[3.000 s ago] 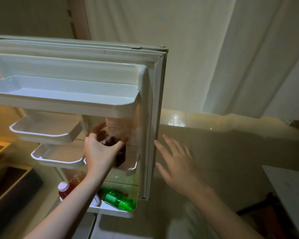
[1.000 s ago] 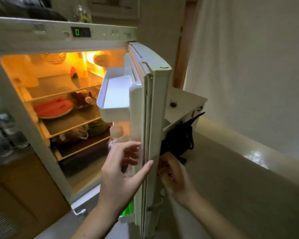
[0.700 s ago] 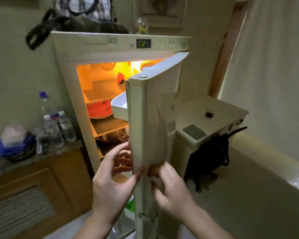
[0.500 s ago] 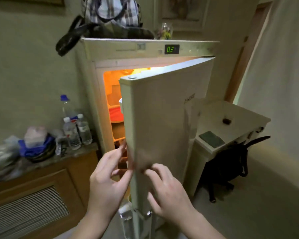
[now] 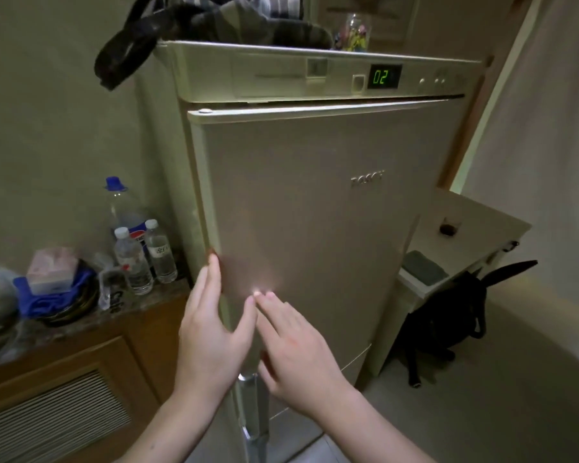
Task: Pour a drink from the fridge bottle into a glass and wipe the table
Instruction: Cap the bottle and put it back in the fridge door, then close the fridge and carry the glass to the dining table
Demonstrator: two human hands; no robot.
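Observation:
The beige fridge door [image 5: 315, 228] stands shut in front of me, under a control panel with a green "02" display [image 5: 383, 76]. My left hand [image 5: 211, 332] lies flat on the door's left edge with its fingers spread. My right hand [image 5: 295, 349] is beside it, fingertips touching the door face. Both hands hold nothing. The fridge bottle is out of sight behind the door. A small white table [image 5: 475, 235] stands to the right of the fridge, with a small glass [image 5: 448, 227] and a dark cloth-like pad [image 5: 423, 267] on it.
Several water bottles [image 5: 137, 252], a tissue box and blue cloth sit on a wooden cabinet [image 5: 64, 362] at the left. A bag [image 5: 194, 25] and a jar lie on top of the fridge. A black backpack [image 5: 445, 319] rests on the floor under the table.
The fridge door has swung from wide open to shut. My left hand left the bottle in the door shelf, and both hands pushed the door closed.

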